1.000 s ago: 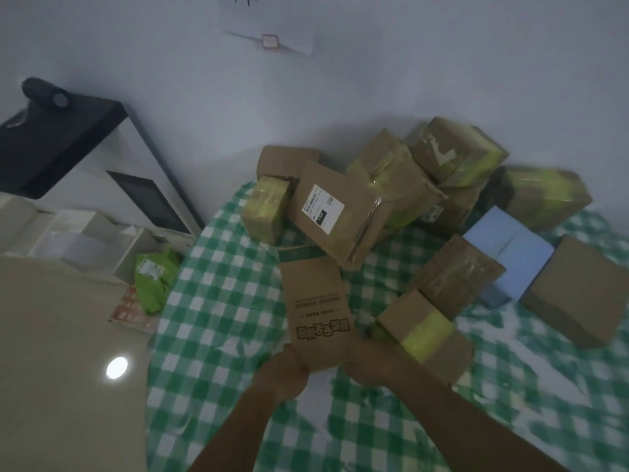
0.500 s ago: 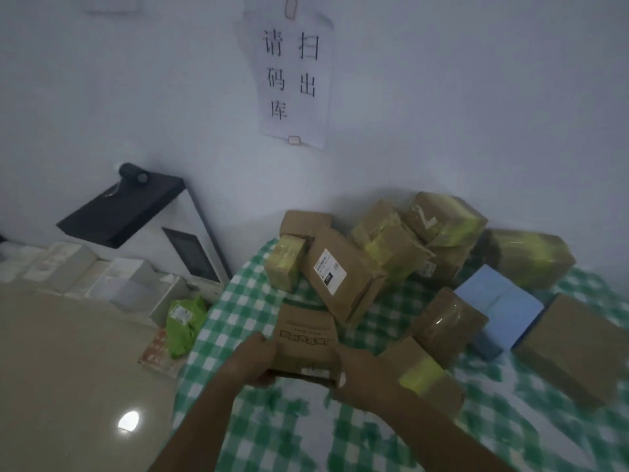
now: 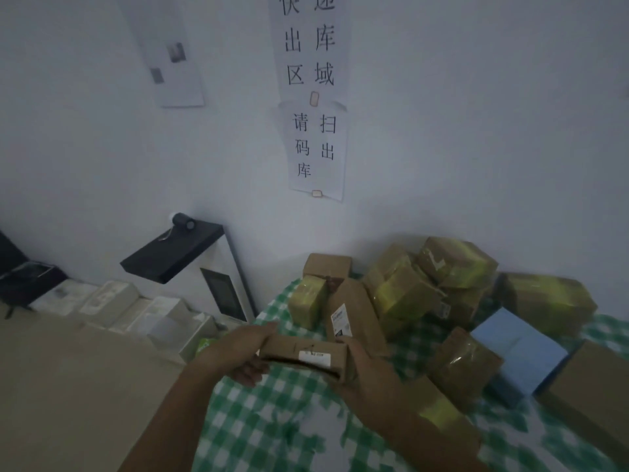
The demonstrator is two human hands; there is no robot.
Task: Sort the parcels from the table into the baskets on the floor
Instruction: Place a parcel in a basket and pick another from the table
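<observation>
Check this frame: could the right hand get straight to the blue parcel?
Probably not yet. The right hand and the left hand both grip a flat brown parcel. The blue parcel has its top uncovered, though brown boxes crowd it.

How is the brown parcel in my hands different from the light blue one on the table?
The held brown parcel is bare cardboard with a white label; the light blue parcel shows no label. The brown one is gripped by the left hand and right hand; the blue one lies among the pile. Both are boxes.
</observation>
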